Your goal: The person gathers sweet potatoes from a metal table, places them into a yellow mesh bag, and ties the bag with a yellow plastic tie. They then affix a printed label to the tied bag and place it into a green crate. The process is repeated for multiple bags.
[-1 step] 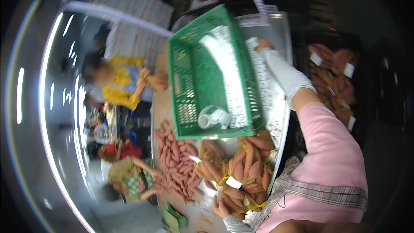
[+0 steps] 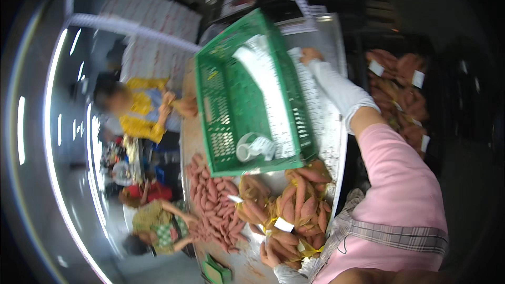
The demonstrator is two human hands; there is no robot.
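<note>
My right hand (image 2: 311, 55), in a pale sleeve cover, has its fingers bent at the far end of a strip of white labels (image 2: 310, 87), beside the green plastic crate (image 2: 300, 89). Inside that crate lie another label strip (image 2: 271, 84) and a white roll (image 2: 252, 148). My left hand (image 2: 269, 255) curls against a yellow mesh bag of sweet potatoes (image 2: 285, 243), its fingertips partly hidden. More mesh bags of sweet potatoes (image 2: 300, 200) with white tags lie beside it, against the crate.
Loose sweet potatoes (image 2: 213, 200) are heaped on the metal table (image 2: 252, 271). Across it stand a person in yellow (image 2: 142, 108) and another in a checked apron (image 2: 165, 229). A small green basket (image 2: 214, 271) sits at the table's far side. Bagged sweet potatoes (image 2: 397, 94) fill a dark crate behind my right arm.
The whole view has shifted slightly, so most things sit a little further left. Both hands keep nearly the same places, at the label strip and at the mesh bag.
</note>
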